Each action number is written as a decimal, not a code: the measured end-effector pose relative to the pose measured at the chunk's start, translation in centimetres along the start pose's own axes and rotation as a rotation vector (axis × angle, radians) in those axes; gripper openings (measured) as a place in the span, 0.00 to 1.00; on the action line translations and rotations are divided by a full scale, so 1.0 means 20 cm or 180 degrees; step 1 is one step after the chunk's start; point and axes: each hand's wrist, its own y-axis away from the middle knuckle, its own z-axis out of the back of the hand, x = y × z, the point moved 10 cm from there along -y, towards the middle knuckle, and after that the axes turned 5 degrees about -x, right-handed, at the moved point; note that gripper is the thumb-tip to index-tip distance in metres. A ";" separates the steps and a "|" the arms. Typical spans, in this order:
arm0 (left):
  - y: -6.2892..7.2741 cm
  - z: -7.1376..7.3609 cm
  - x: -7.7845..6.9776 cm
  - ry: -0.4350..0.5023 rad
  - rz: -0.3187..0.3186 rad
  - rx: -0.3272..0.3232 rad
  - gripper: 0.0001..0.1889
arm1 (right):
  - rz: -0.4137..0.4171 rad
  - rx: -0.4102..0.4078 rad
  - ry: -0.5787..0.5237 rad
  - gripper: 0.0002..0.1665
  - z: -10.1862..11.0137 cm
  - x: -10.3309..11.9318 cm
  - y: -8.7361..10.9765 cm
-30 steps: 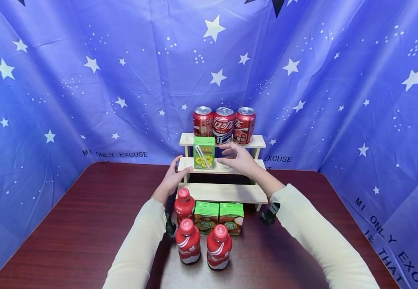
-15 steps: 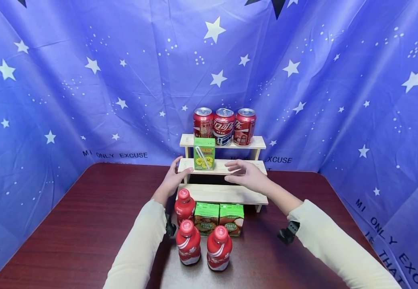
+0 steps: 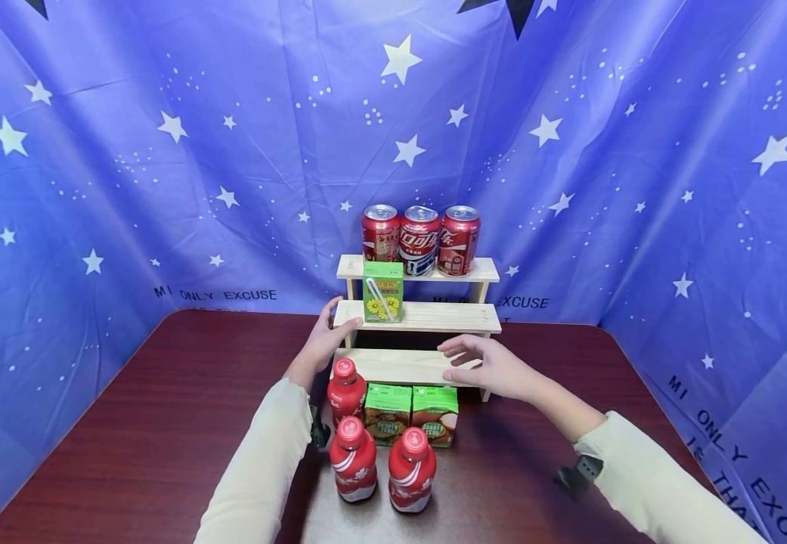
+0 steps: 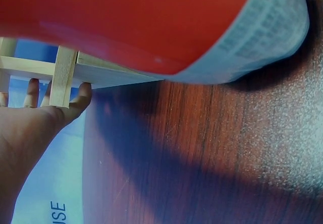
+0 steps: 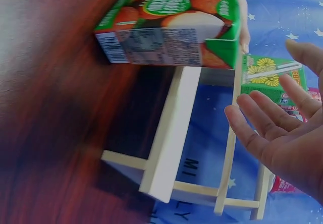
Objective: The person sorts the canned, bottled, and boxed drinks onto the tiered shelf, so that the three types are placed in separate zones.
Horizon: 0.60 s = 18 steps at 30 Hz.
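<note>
My left hand (image 3: 320, 341) holds the left end of a stepped wooden stand (image 3: 447, 316). In the left wrist view its thumb and fingers (image 4: 32, 94) lie on either side of an upright post (image 4: 63, 77). On the middle step, by that hand, stands a green drink carton (image 3: 383, 293) with yellow flowers and a straw. My right hand (image 3: 491, 368) hovers before the lowest step, fingers loosely bent and holding nothing. Below it, two green-topped cartons (image 3: 388, 415) stand side by side on the table.
Three red cola cans (image 3: 420, 242) line the top step. Three red bottles (image 3: 411, 470) stand on the dark red wooden table (image 3: 182, 423), in front of and beside the cartons. A blue starry curtain (image 3: 264, 151) encloses the back and sides.
My right hand has moved away from the flowered carton, down and to the right toward the lowest step. The left hand stays at the stand, and the carton keeps its place.
</note>
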 end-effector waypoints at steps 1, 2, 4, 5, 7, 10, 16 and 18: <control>-0.01 0.00 0.01 -0.0013 -0.0008 -0.0009 0.41 | 0.0009 0.0025 -0.0018 0.25 -0.01 -0.01 0.01; -0.02 0.01 0.03 -0.0020 -0.0006 -0.0031 0.41 | 0.0027 0.0050 -0.0046 0.24 -0.01 -0.02 0.03; -0.04 0.01 0.06 -0.0043 -0.0004 -0.0073 0.40 | 0.0067 0.0090 -0.0067 0.25 -0.02 -0.03 0.06; -0.05 0.02 0.06 -0.0055 -0.0014 -0.0096 0.40 | 0.0089 0.0097 -0.0068 0.26 -0.03 -0.04 0.07; -0.05 0.02 0.06 -0.0094 -0.0022 -0.0126 0.39 | 0.0114 0.0112 -0.0079 0.28 -0.05 -0.07 0.10; -0.05 0.02 0.06 -0.0129 -0.0039 -0.0144 0.39 | 0.0121 0.0111 -0.0106 0.31 -0.07 -0.10 0.13; -0.05 0.02 0.06 -0.0132 -0.0038 -0.0144 0.39 | 0.0011 0.0074 -0.0227 0.33 -0.13 -0.15 0.17; -0.05 0.02 0.06 -0.0115 -0.0029 -0.0145 0.39 | -0.0031 0.0057 -0.0262 0.32 -0.15 -0.17 0.18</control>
